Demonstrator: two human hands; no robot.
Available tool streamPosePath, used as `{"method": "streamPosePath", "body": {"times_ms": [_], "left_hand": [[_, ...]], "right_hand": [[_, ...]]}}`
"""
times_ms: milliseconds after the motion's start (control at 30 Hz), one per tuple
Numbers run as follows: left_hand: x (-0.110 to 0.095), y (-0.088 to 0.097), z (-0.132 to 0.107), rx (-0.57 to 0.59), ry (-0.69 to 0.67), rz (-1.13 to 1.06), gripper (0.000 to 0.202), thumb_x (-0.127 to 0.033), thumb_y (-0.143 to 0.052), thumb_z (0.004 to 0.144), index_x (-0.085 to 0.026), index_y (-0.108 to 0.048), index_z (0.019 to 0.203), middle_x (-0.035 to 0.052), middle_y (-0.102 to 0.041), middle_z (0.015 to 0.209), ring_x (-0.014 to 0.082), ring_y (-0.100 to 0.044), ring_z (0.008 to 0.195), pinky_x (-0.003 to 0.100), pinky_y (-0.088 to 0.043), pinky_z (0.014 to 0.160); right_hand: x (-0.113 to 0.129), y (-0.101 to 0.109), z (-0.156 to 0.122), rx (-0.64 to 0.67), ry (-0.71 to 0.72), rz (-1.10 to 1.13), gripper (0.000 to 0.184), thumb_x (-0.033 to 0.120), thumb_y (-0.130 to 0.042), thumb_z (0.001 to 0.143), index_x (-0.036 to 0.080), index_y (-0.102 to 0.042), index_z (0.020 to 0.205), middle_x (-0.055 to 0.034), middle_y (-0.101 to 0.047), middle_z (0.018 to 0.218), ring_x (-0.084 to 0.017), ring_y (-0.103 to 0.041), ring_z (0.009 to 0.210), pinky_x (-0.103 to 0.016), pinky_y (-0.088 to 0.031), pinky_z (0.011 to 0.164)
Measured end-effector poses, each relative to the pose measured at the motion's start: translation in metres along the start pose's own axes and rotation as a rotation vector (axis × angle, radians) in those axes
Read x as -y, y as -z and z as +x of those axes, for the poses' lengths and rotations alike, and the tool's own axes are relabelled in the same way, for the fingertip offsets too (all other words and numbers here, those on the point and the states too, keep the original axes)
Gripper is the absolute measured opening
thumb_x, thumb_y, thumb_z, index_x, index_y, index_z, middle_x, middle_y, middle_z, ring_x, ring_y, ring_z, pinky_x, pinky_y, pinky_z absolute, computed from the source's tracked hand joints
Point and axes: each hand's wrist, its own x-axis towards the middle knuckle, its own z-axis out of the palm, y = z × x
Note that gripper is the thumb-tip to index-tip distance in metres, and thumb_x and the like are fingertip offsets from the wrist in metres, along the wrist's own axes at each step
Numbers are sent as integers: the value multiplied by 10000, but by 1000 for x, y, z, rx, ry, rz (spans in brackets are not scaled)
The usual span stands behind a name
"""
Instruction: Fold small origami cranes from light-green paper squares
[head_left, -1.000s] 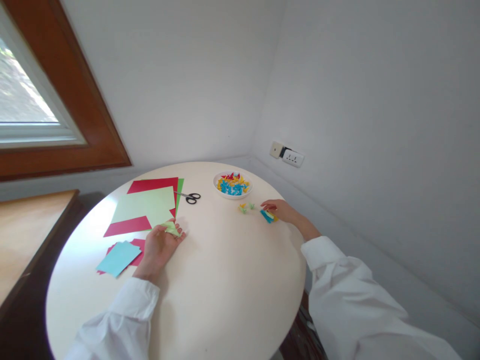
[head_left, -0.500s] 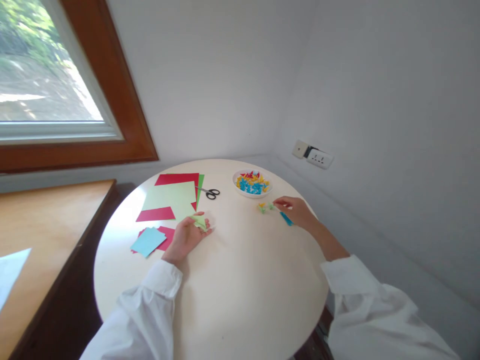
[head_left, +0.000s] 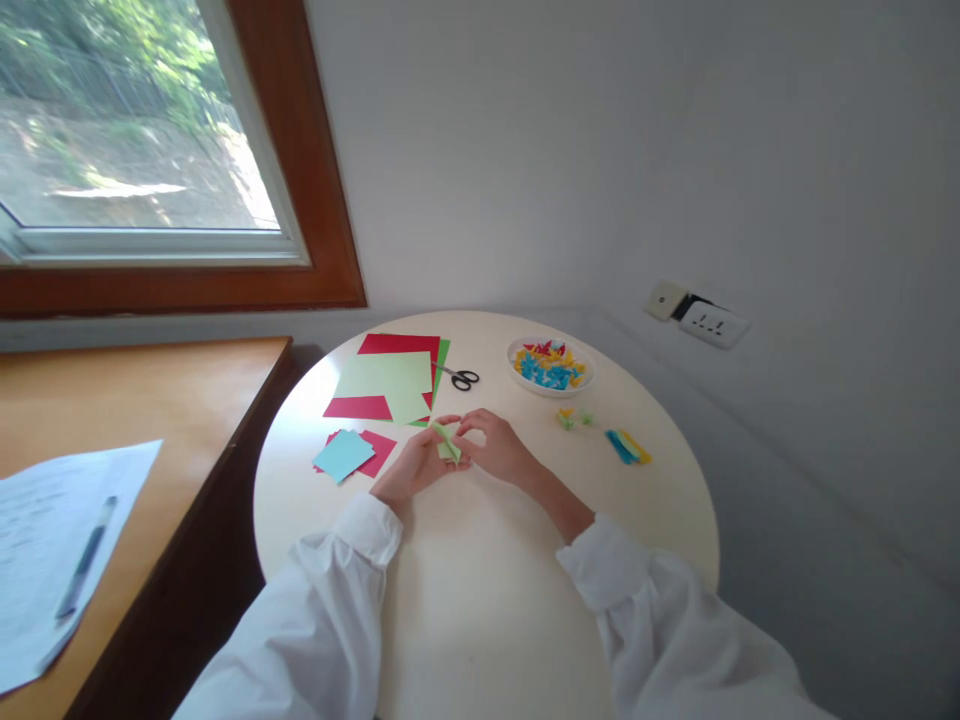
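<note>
Both my hands meet over the middle of the round cream table (head_left: 487, 600). My left hand (head_left: 415, 465) and my right hand (head_left: 495, 448) pinch a small folded light green paper piece (head_left: 448, 443) between their fingertips, just above the tabletop. Behind the hands lie large sheets of red and light green paper (head_left: 390, 385), with black scissors (head_left: 461, 377) at their right edge. A light blue square on a red square (head_left: 346, 453) lies left of my left hand.
A white bowl (head_left: 550, 366) of small coloured folded pieces stands at the back right. Two tiny folded pieces (head_left: 574, 417) and blue and yellow strips (head_left: 628, 446) lie near it. A wooden desk (head_left: 112, 420) on the left holds papers and a pen (head_left: 84, 560). A wall socket (head_left: 712, 323) is at right.
My right hand left the blue and yellow strips on the table and came across to join my left hand on the green paper piece. The view swung to the left.
</note>
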Motion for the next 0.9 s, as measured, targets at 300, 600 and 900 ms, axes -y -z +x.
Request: {"method": "streamPosePath", "body": {"times_ms": [300,600,900], "left_hand": [[5,-1,6,21,-91,231,231,-122,-579,691,-170,-616,914,45,-651,904,168,-614,847,301,-462,790],[7,7,7,-47,-114,437,241,-321,-720,679,-122,-658,798,57,-669,771,176,-615,756,290,-448,733],[4,-8,-2,-218,-139,599,373,-304,-730,680,-164,-593,996,-61,-530,515,55,-426,431,174,-285,433]], "right_hand": [[-12,-2,-8,-39,-143,126,109,223,-557,757,173,-634,696,-67,-683,844,-170,-616,783,-286,-455,676],[-33,-3,-16,-40,-312,361,238,374,-564,712,153,-648,680,-17,-657,627,-131,-560,570,-250,-439,552],[-43,3,-26,-58,-395,419,261,413,-593,662,157,-641,646,6,-609,590,-123,-514,559,-240,-388,515]]}}
